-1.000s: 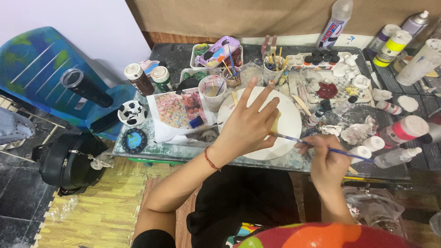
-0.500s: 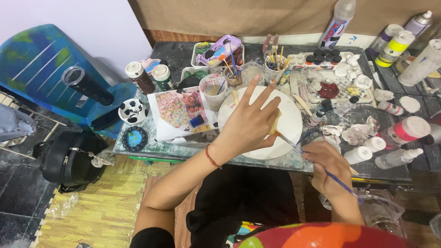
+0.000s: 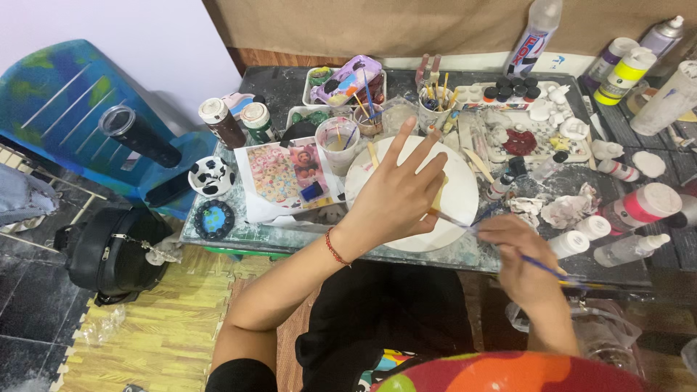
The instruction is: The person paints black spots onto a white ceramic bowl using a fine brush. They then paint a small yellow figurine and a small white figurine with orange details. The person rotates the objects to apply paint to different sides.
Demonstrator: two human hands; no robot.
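My left hand (image 3: 398,192) lies flat with fingers spread on a round white plate (image 3: 457,203) on the cluttered table, pinching a small yellowish piece against it. My right hand (image 3: 519,250) grips a thin paintbrush (image 3: 508,250) with a blue handle. The brush tip reaches toward the yellowish piece under my left fingers. A red string bracelet circles my left wrist. The right hand is blurred by motion.
A clear cup of cloudy water (image 3: 338,145) and a printed reference sheet (image 3: 283,174) sit left of the plate. Paint bottles (image 3: 624,69), small pots and brushes crowd the back and right. A blue chair (image 3: 65,109) and black bag (image 3: 109,250) stand left.
My right hand has shifted along the table's front edge while the brush tip stays at the piece. My left hand has stayed on the plate.
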